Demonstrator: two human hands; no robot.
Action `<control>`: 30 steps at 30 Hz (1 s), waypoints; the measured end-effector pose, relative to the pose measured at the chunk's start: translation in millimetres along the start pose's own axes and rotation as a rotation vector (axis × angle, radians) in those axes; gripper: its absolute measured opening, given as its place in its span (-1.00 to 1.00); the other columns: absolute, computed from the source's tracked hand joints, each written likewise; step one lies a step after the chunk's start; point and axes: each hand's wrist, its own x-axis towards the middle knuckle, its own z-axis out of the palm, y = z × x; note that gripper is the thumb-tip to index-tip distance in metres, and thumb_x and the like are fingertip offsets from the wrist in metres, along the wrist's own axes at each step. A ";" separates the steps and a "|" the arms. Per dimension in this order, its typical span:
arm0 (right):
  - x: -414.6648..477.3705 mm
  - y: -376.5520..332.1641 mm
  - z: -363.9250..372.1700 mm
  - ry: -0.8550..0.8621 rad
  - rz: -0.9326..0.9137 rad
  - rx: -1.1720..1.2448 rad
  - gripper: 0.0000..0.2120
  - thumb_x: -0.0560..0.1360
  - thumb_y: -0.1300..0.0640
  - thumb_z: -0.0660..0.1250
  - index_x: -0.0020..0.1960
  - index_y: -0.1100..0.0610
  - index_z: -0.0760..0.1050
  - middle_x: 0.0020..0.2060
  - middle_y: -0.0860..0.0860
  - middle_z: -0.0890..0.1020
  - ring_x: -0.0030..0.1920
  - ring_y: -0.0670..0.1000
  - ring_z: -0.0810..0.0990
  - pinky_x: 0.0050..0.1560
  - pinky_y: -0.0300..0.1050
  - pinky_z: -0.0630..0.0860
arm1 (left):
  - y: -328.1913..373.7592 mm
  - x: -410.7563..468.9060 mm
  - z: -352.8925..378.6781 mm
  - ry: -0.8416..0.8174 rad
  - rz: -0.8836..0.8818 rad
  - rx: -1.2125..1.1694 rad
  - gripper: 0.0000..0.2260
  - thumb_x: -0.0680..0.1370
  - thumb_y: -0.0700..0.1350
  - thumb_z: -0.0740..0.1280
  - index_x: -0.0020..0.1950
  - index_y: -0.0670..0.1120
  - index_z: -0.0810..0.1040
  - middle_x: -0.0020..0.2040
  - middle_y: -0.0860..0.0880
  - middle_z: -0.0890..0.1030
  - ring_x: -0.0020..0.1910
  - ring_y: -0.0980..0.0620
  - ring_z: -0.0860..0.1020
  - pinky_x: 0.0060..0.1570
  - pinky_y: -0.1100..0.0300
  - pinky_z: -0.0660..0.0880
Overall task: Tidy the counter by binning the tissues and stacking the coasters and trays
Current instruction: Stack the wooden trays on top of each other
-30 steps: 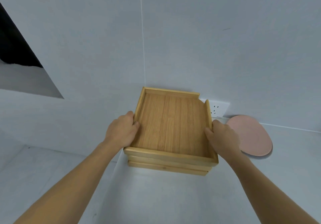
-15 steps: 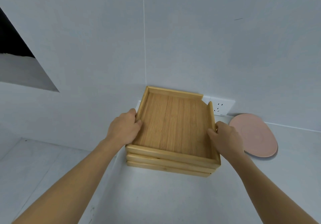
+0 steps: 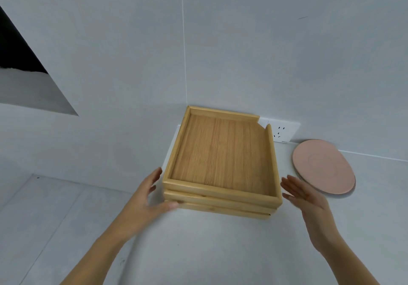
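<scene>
Three bamboo trays [image 3: 220,158] sit stacked in the counter's back corner against the white wall, the top one empty. My left hand [image 3: 148,198] hovers open just off the stack's near left corner, thumb close to the lowest tray. To the right, my right hand [image 3: 306,198] is open with fingers spread, a short gap from the stack's right side. A pink round coaster [image 3: 323,166] lies flat on the counter to the right of the trays.
The white counter [image 3: 198,251] runs toward me from the stack. A wall socket [image 3: 281,131] sits behind the trays' right corner. A lower white surface [image 3: 44,207] lies to the left, with a dark opening [image 3: 15,50] above it.
Both hands have let go of the top tray's sides and drawn back toward me, fingers spread. The tray stack stays in the corner.
</scene>
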 end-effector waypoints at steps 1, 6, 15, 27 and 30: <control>-3.9 5.2 -1.8 -0.067 0.017 -0.067 -0.42 0.41 0.52 0.18 0.28 0.00 0.33 0.26 0.05 0.48 0.29 0.06 0.44 0.16 -0.13 0.49 | -5.2 -0.6 1.1 -0.043 -0.004 0.042 0.03 0.11 0.32 0.49 0.47 0.18 0.06 0.44 0.24 0.21 0.40 0.19 0.22 0.39 0.06 0.23; -14.9 19.8 12.3 -0.335 -0.006 -0.510 0.02 0.34 0.26 0.47 0.44 -0.17 -0.21 0.32 -0.37 0.18 0.34 -0.19 0.22 0.33 -0.16 0.18 | -15.3 2.3 14.0 -0.070 0.023 0.059 0.02 0.24 0.01 0.57 0.47 0.18 -0.06 0.41 0.26 0.23 0.35 0.35 0.22 0.34 0.31 0.24; -16.9 16.5 41.3 -0.094 0.005 -0.605 -0.16 0.38 0.25 0.43 0.46 -0.02 -0.01 -0.09 -0.16 0.49 -0.06 -0.02 0.44 -0.07 -0.19 0.35 | -9.8 4.6 27.7 0.093 0.116 0.190 -0.58 0.45 -0.17 0.41 0.08 0.25 0.30 -0.04 0.36 0.55 -0.01 0.46 0.47 -0.09 0.59 0.37; -20.3 14.1 45.8 -0.050 0.058 -0.716 -0.62 0.42 0.22 0.38 0.18 0.22 0.36 -0.09 0.00 0.43 -0.05 0.01 0.38 -0.06 -0.17 0.30 | -14.6 2.1 33.4 0.176 0.126 0.247 -0.66 0.45 -0.15 0.39 0.19 -0.13 0.43 -0.11 0.17 0.56 -0.10 0.25 0.53 -0.14 0.60 0.38; -21.9 14.3 44.9 -0.065 0.048 -0.720 -0.64 0.43 0.22 0.37 0.17 0.21 0.36 -0.09 -0.01 0.43 0.00 0.07 0.43 -0.05 -0.17 0.31 | -15.0 0.6 34.7 0.185 0.118 0.242 -0.65 0.45 -0.13 0.39 0.20 -0.13 0.42 -0.13 0.14 0.58 -0.12 0.22 0.55 -0.17 0.58 0.39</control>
